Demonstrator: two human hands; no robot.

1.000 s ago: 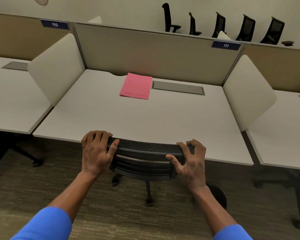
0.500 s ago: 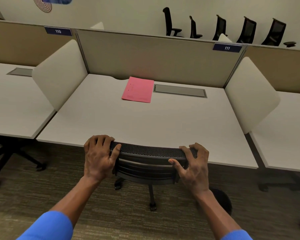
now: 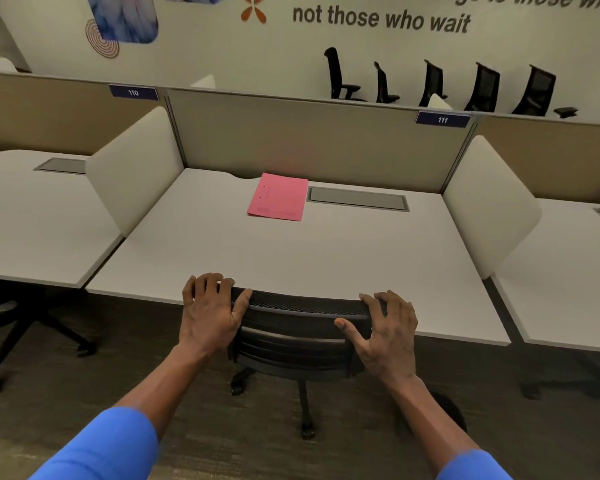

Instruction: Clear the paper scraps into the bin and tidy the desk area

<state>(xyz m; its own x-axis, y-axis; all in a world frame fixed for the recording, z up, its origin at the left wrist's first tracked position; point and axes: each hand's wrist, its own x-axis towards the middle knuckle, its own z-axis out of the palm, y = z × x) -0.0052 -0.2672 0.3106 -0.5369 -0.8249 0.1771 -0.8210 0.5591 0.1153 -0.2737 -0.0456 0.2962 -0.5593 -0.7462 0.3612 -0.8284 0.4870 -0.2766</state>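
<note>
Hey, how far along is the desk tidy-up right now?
Done, it seems: no scraps show on the desk; only a pink folder lies at its back. In hand: the left hand and right hand grip the office chair by its backrest at the desk's front edge. Left: perhaps tucking the chair fully in.

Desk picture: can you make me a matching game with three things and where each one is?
Things:
1. pink folder
2. black chair
3. 111 sign

Places:
a. on the top edge of the partition
b. held by the left hand and right hand
c. lying flat at the back of the desk

Pairs: 1-c, 2-b, 3-a
</note>
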